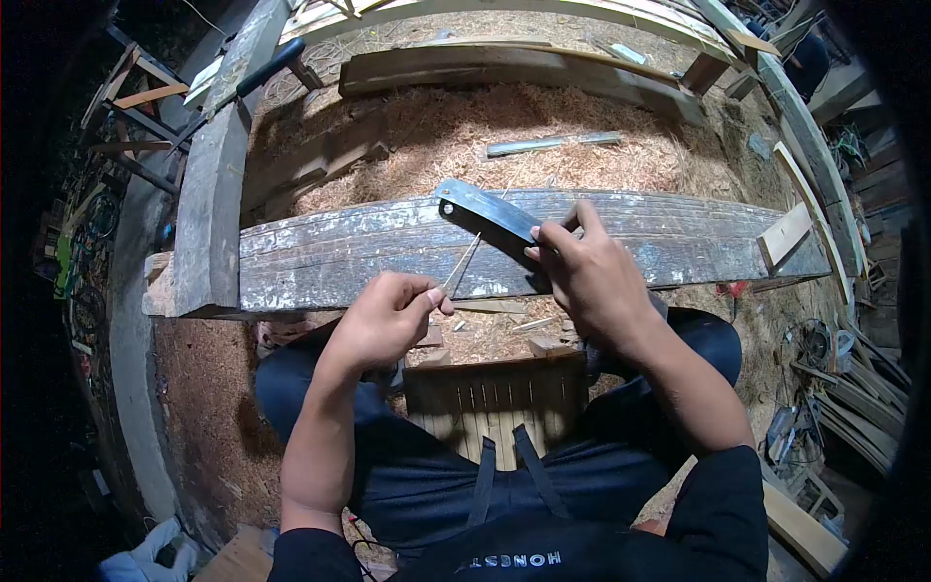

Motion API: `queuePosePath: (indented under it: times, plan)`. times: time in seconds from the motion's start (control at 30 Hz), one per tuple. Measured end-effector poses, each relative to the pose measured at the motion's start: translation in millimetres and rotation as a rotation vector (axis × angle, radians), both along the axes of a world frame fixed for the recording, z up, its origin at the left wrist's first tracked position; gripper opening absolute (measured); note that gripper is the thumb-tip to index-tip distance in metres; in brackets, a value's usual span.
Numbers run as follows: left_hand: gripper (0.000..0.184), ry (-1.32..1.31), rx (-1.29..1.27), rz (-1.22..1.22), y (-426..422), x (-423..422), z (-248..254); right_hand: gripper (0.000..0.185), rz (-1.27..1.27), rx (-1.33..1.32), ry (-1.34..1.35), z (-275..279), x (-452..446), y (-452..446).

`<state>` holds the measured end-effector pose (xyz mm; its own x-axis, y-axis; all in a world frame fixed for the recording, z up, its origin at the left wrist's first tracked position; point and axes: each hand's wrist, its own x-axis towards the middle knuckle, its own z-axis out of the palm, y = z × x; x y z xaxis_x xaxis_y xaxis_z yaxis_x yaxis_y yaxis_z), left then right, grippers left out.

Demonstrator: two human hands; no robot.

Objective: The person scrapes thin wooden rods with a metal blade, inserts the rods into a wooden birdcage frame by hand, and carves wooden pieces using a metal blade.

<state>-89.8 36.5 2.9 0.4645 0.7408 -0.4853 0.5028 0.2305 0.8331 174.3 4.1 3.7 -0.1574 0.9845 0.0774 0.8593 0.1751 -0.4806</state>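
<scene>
My left hand (383, 315) is closed, pinching a thin wooden stick (465, 260) between thumb and fingers. The stick points up and away, its far tip near a flat metal blade (490, 210). That blade has a round hole at its far left end, and my right hand (592, 272) grips its near right end. Any handle inside the fingers is hidden. Both hands are over the near edge of a worn plank (359, 242) spotted with pale paint. Whether the stick touches the blade, I cannot tell.
A wood block (784, 236) lies on the plank's right end. Beyond are shavings (436, 131), a loose strip (553, 144) and a long beam (514, 73). A grey post (208, 204) stands left. Below my hands is a slatted wooden piece (495, 388) between my legs.
</scene>
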Motion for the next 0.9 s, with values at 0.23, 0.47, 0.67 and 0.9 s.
queuePosePath:
  times: [0.23, 0.47, 0.67, 0.9]
  plan:
    - [0.027, -0.058, -0.07, -0.007, -0.2, -11.2, -1.3, 0.022, -0.058, 0.023, -0.067, -3.6, 7.4, 6.0]
    - [0.027, -0.026, -0.14, -0.017, -2.7, -26.2, 3.1, 0.023, -0.145, 0.011, -0.084, -4.7, 17.9, 15.3]
    - [0.025, -0.022, 0.033, 0.091, 1.9, -43.6, -1.0, 0.025, -0.244, 0.162, -0.004, -16.5, 44.2, 31.8]
    - [0.023, -0.006, 0.165, 0.155, 12.9, -36.5, 12.8, 0.03, -0.487, -0.098, 0.723, 8.3, 53.1, 44.2]
